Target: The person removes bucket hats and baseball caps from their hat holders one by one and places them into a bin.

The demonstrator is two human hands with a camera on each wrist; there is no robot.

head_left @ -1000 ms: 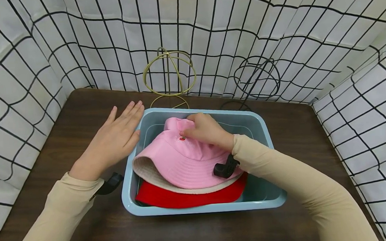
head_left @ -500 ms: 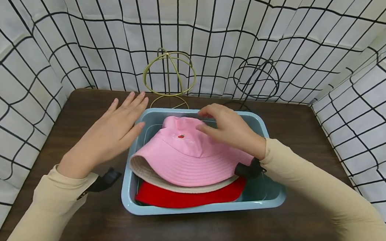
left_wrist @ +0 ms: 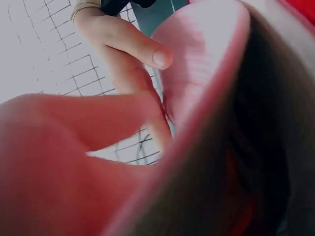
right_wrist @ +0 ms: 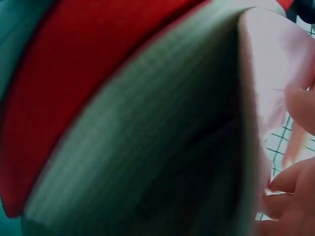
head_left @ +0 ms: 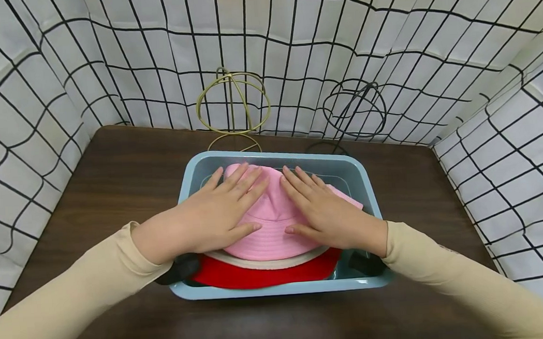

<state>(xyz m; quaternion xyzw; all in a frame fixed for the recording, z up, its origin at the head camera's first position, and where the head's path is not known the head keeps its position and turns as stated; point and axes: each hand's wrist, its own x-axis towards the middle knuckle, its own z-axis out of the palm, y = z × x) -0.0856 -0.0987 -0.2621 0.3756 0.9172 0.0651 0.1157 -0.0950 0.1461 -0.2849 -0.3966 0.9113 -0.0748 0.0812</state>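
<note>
A pink bucket hat point(head_left: 275, 236) with a pale lining lies brim toward me in a light blue basin point(head_left: 279, 289). Under it shows the brim of a red hat point(head_left: 264, 277). My left hand point(head_left: 213, 214) lies spread over the left side of the pink crown, fingers straight. On the crown's right side rests my right hand point(head_left: 327, 210), its fingers straight too. Both hide much of the crown. In the right wrist view the pink hat's lining point(right_wrist: 147, 123) shows beside the red brim point(right_wrist: 83, 73); in the left wrist view its brim point(left_wrist: 197, 54) stands up close to the camera.
A gold wire hat stand point(head_left: 232, 104) and a black wire stand point(head_left: 354, 107) stand behind the basin. The dark wooden table point(head_left: 126, 168) is bounded by black grid panels point(head_left: 292, 44) backed with white sheeting.
My right hand let go of the pink crown and drew back right, then came down flat on it. My left hand moved right from beside the basin onto the hat.
</note>
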